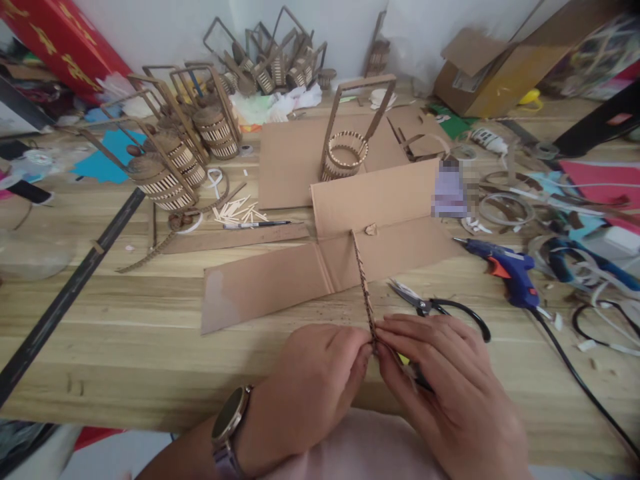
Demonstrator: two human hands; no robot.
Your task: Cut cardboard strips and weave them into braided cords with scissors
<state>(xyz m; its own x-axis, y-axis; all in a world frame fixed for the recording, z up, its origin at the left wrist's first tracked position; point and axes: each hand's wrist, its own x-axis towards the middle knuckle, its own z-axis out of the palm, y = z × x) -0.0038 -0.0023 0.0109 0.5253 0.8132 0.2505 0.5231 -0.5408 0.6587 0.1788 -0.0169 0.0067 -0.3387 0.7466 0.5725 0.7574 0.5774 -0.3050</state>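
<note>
A thin strip of brown cardboard is seen edge-on, with its corrugated edge facing up. Its near end is pinched between the fingertips of my left hand and my right hand, which meet there. A watch is on my left wrist. Just beyond my right fingers lie black-handled scissors, partly hidden by that hand. Something yellow and black shows beneath my right palm; I cannot make out what it is. Past the strip, a folded piece of cardboard rests on the table.
A blue glue gun with a trailing cord lies at right, near coiled strips. A small handled basket stands on cardboard behind. Several finished-looking baskets stand at left, near scattered sticks and a long black bar.
</note>
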